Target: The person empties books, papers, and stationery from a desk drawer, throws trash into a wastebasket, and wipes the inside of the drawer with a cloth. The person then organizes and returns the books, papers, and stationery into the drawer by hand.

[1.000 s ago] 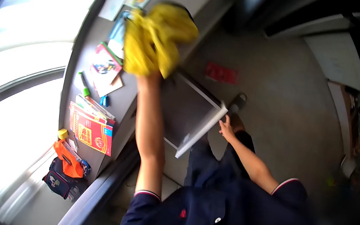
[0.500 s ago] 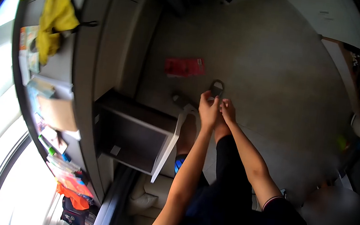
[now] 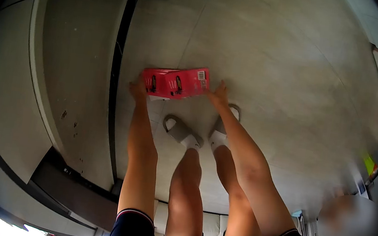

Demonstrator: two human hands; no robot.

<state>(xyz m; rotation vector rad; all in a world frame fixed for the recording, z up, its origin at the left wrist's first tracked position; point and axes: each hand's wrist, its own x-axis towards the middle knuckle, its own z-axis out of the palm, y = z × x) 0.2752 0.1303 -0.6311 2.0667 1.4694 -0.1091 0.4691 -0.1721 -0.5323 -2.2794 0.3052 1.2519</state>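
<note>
The tiled floor point(image 3: 289, 69) spreads widest, with the pale cabinet point(image 3: 11, 63) toward 9 o'clock. The overlapping red printed items point(image 3: 177, 82) are above the slippers point(image 3: 181, 130), toward 11 o'clock; whether they touch the floor, I cannot tell. Their long axis runs roughly 9 to 3, tipped slightly toward 2. The left hand point(image 3: 139, 88) meets their 9 o'clock end, its grip unclear; the right hand point(image 3: 218, 95), fingers spread, is at their 4 o'clock corner. The white barcode point(image 3: 201, 75) end points toward 3.

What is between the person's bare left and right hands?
The head view shows a flat red printed item with a barcode between the left hand and right hand.
</note>
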